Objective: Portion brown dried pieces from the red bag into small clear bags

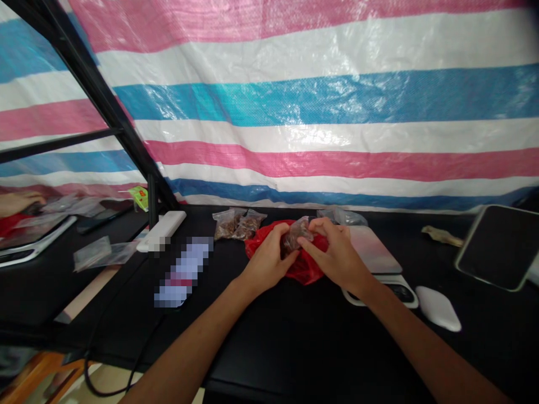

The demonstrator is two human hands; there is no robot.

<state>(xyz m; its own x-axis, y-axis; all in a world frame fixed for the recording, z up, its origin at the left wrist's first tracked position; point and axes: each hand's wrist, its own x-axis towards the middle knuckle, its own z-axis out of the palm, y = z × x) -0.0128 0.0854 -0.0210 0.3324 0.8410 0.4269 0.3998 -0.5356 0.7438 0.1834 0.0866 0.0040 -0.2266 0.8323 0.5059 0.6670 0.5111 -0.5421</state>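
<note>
Striped tarpaulin (320, 106) in pink, white and blue hung behind a black counter (295, 336), with a dark metal frame (105, 95) slanting across the upper left. Both of the person's hands met over a red plastic bag (305, 268) that lay on the counter just in front of a white scale (374, 252). The left hand (269, 259) pinched one side of a small clear pouch (297, 233) with brownish contents, and the right hand (337, 255) gripped the other side, fingers curled around it; the pouch sat directly above the red bag, touching or nearly touching it.

Judging by how things lay, the work looked to be under way rather than near its end. Two filled clear pouches (238, 223) of the same brownish stuff already rested side by side just left of the red bag, which suggested finished pieces set apart. The one in hand seemed not yet closed or set down, though whether its mouth was sealed could not be told. How much remained inside the red bag was hidden by the hands.

Elsewhere, a white oblong box (162, 230) lay to the left, a white mouse-like object (438, 307) lay near the scale, and a dark tablet (492, 247) leaned at the right. At far left, another person's hand (19, 203) rested by more clear bags (95, 252).
</note>
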